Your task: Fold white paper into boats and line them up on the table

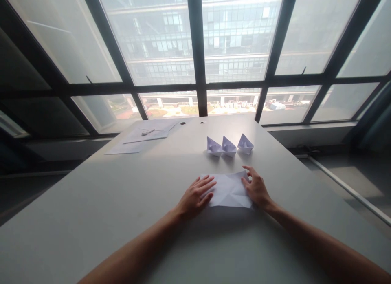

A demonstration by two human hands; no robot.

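Paper (230, 191): left edge partly hidden beneath left hand (198, 195);
Forearms (139, 245): cut off below;
White object (148, 132): too small to identify

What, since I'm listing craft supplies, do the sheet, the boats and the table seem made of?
Sheet: matte white paper, shown by the creases across it.
Boats: apparently similar matte paper, judging by thin walls and crisp folds.
Table: smooth and pale, with a soft sheen at its far end; perhaps laminate, though painted board is possible.

No lettering, label, brand, number or sign can be read anywhere here.
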